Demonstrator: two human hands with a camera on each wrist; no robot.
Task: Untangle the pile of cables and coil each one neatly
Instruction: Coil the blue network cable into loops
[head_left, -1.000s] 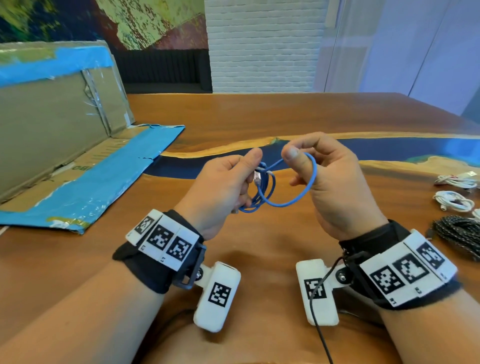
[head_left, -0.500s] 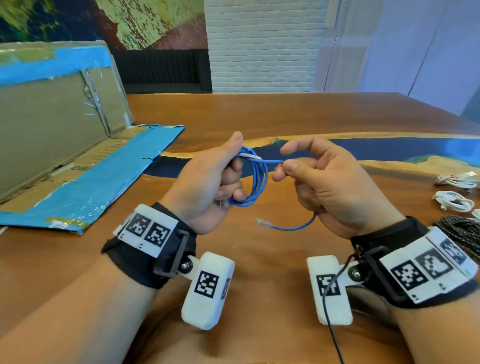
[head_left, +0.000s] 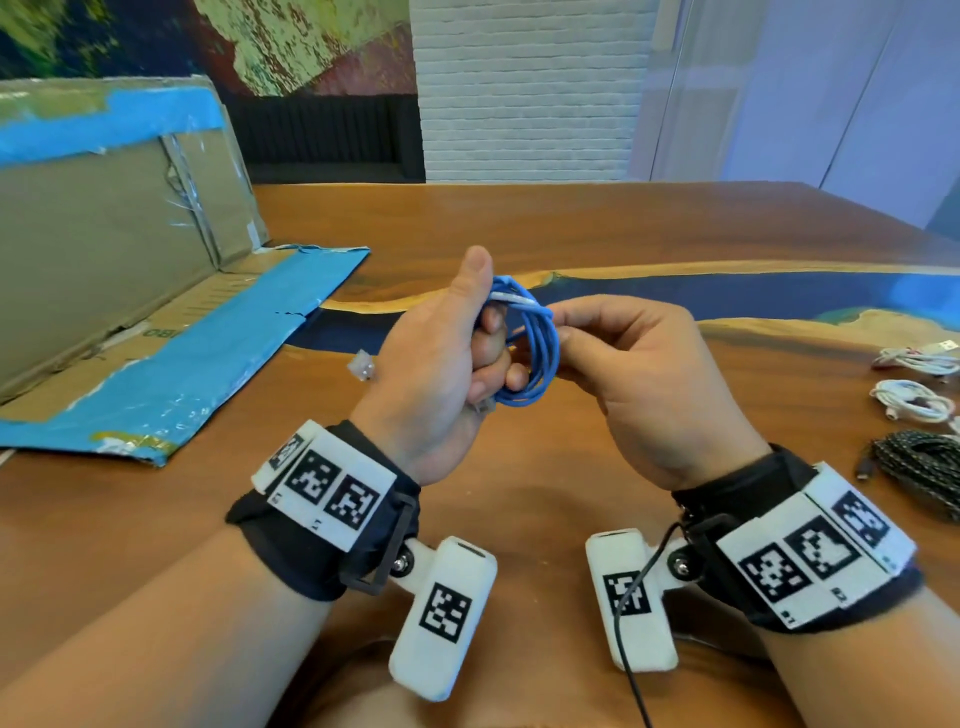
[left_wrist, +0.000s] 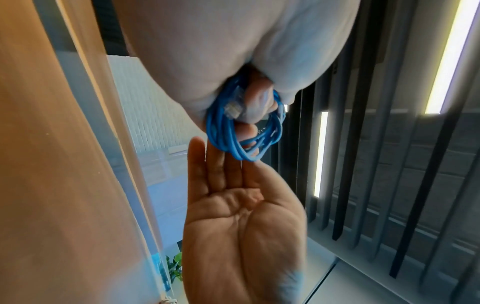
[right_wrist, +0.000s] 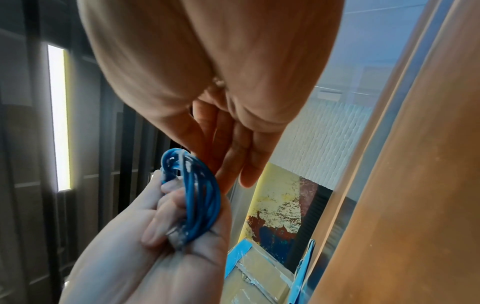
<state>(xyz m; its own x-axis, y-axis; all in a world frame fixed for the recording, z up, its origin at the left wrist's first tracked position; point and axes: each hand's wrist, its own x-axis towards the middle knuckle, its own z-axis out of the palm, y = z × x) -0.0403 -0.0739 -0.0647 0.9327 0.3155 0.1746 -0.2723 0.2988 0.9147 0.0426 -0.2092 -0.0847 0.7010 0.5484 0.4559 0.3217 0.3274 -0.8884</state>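
Observation:
A thin blue cable is wound into a small coil of several loops, held above the wooden table. My left hand grips the coil in curled fingers, thumb pointing up. One clear plug lies against those fingers. My right hand has straight fingers whose tips touch the coil's right side; its palm is bare. Another clear plug shows blurred just left of the left hand, its cord hidden behind the hand.
A flattened cardboard box with blue tape lies at the left. At the right edge are two coiled white cables and a coiled black braided cable. A blue resin strip crosses the table.
The loose tail and plug that hung under my right hand are gone from there; a plug now shows left of the left hand. My right hand dropped its pinch and straightened against the coil.

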